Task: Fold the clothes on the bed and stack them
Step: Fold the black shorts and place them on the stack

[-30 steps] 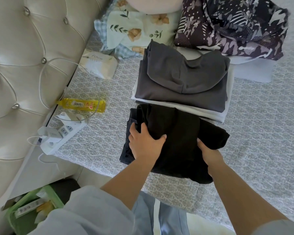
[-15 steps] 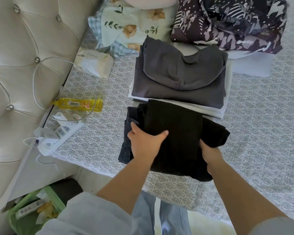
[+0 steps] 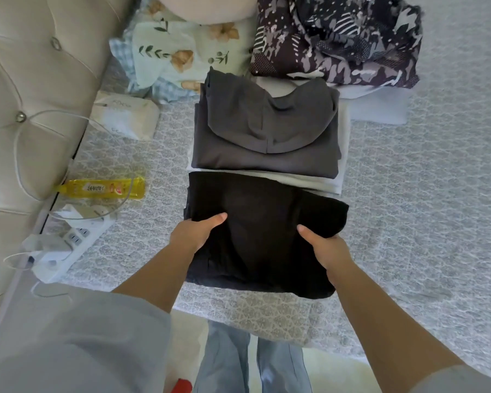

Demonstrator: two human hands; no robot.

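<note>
Hands come first: left hand (image 3: 194, 232) and right hand (image 3: 325, 246) each grip a side of the folded black garment (image 3: 261, 222), thumbs on top, fingers hidden under the cloth, near the edge of the bed (image 3: 423, 194). Just behind lies the stack (image 3: 267, 146), grey on white. Farther back, a patterned garment (image 3: 338, 38) looks unfolded, so I judge the work is partly done.

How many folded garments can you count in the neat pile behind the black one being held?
2 visible: a dark grey garment on top and a white one beneath it, only its edges showing. More could be hidden underneath.
</note>
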